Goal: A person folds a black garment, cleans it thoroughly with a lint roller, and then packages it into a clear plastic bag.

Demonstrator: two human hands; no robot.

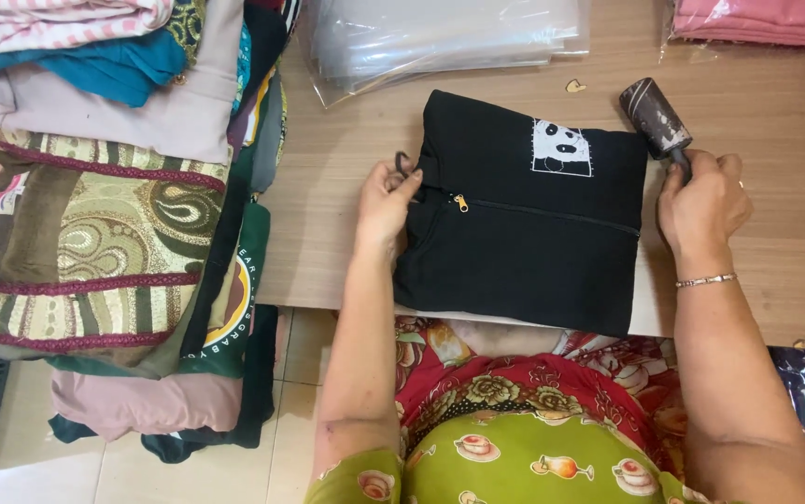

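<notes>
Your left hand (386,203) sits at the collar end of the folded black zip garment (524,219), fingers curled and pinching the collar edge w/ a small dark loop beside them. Your right hand (701,201) is closed in a fist round the handle of the lint roller (656,119), roller head tilted up-left, just touching the garment's top right corner. Garment lies flat on the wooden table (776,121), near its front edge, white panda patch near the roller, zip running across the middle. Stack of clear plastic bags (440,37) behind it; pile of folded clothes (104,187) to your left.
</notes>
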